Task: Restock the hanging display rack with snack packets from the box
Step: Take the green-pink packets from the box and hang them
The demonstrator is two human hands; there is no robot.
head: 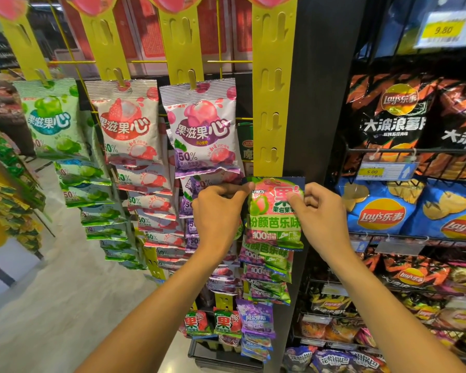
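A green and pink snack packet (273,219) is held up against the rightmost yellow hanging strip (271,103), its top edge at the strip's lowest free hook. My left hand (217,214) pinches the packet's upper left corner. My right hand (319,211) pinches its upper right corner. Below it hang several packets of the same kind (267,267). Three other yellow strips to the left carry green (51,117), red-white (127,122) and purple (202,130) packets. The box is not in view.
A black post (323,103) stands right of the strip. Wire shelves with Lay's chip bags (382,211) fill the right side. Small packets (226,321) hang low on the rack. Another display (8,189) stands at far left over pale floor (65,292).
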